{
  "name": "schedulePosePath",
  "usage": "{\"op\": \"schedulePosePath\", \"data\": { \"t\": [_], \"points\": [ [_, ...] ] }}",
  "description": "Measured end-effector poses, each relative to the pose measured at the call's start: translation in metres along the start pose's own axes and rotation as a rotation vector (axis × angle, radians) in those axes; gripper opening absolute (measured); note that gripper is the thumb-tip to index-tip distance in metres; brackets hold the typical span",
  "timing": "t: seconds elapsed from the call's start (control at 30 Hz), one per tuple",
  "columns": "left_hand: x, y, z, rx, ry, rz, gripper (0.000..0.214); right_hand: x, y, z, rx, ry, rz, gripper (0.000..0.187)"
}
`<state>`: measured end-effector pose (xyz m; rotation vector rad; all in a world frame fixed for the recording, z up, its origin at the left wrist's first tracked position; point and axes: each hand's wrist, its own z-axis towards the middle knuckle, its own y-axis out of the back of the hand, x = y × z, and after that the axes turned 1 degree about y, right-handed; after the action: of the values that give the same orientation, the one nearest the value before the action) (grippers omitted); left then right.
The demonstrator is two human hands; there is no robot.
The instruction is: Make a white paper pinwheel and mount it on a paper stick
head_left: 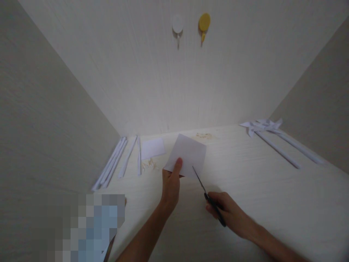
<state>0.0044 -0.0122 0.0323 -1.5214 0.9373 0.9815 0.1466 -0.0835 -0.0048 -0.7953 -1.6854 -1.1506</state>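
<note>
A square sheet of white paper [188, 153] is pinched in my left hand [171, 185], with the thumb on top and the fingers hidden beneath. My right hand [227, 211] grips black-handled scissors [214, 209], whose narrow blade points up and left. The blade tip lies over or against the paper's lower right part; I cannot tell whether it is cutting. Behind my left hand, a smaller white paper piece [153, 148] lies on the white surface.
Rolled paper sticks [110, 163] lie at the left wall, with two thinner ones [139, 156] beside them. At right are two paper rolls [278, 149] and crumpled paper strips [261, 125]. Small pale bits [149, 165] are scattered nearby. White [177, 24] and yellow hooks [204, 22] hang on the back wall.
</note>
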Motion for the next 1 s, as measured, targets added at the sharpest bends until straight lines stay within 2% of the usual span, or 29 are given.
{"op": "schedulePosePath", "data": {
  "t": [0.4,0.53,1.0],
  "points": [
    [0.0071,-0.0022,-0.0058,0.054,0.053,0.058,0.027,0.0027,-0.0005,0.0003,-0.029,0.023,0.046,0.035],
    [0.0074,-0.0018,-0.0059,0.035,0.06,0.064,0.028,-0.0002,-0.0012,0.0006,-0.036,0.022,0.03,0.034],
    [0.0091,-0.0003,-0.0054,0.049,0.033,0.055,0.028,0.0021,0.0006,-0.0002,-0.037,0.01,0.036,0.036]
  ]
}}
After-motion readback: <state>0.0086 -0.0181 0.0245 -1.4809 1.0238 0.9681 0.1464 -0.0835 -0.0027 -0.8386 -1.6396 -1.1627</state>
